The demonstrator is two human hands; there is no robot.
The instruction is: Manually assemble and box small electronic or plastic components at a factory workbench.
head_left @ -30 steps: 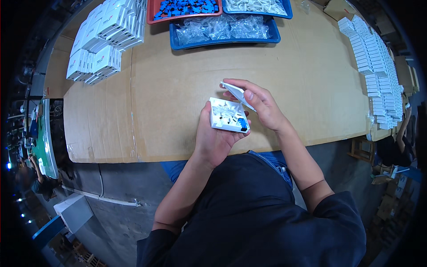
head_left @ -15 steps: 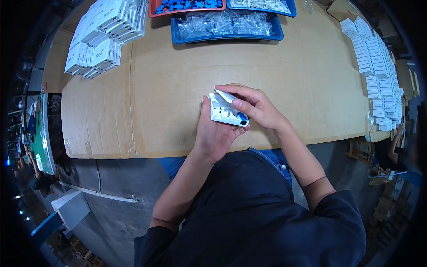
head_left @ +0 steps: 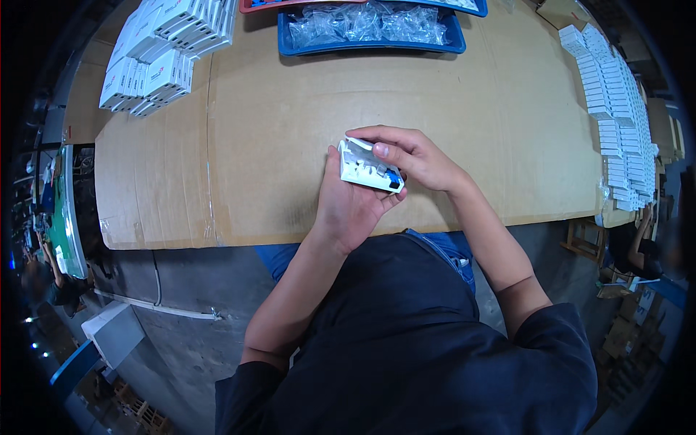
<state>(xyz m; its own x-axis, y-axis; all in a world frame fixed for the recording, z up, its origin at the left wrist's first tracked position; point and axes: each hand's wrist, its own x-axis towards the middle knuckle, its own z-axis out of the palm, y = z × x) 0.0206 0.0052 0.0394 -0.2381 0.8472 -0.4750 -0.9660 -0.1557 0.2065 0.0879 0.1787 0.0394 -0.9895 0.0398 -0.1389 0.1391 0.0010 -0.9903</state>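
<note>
My left hand [head_left: 348, 208] is under a small, shallow white case [head_left: 357, 175] above the cardboard-covered table, palm up, gripping it by its sides. Inside the case white ridges show, and a blue piece [head_left: 394, 177] sits in its right corner. Over the case's far edge reaches my right hand [head_left: 420, 159], its thumb and fingers closed on a thin white flap [head_left: 354, 142] there. That flap's far side and the fingertips behind it are partly hidden. A greyish, shiny area lies just below the flap; I cannot tell what it is.
Stacks of white boxes [head_left: 161, 72] stand at the far left, and rows of small white boxes [head_left: 616, 116] line the right edge. At the back is a blue tray [head_left: 370, 49] of clear plastic bags. Behind it are parts of a red tray [head_left: 255, 6] and another blue tray [head_left: 480, 9].
The white flap under my right hand has come down closer to the case. In the picture, table, trays and hands all sit slightly higher. My left hand keeps its hold.
</note>
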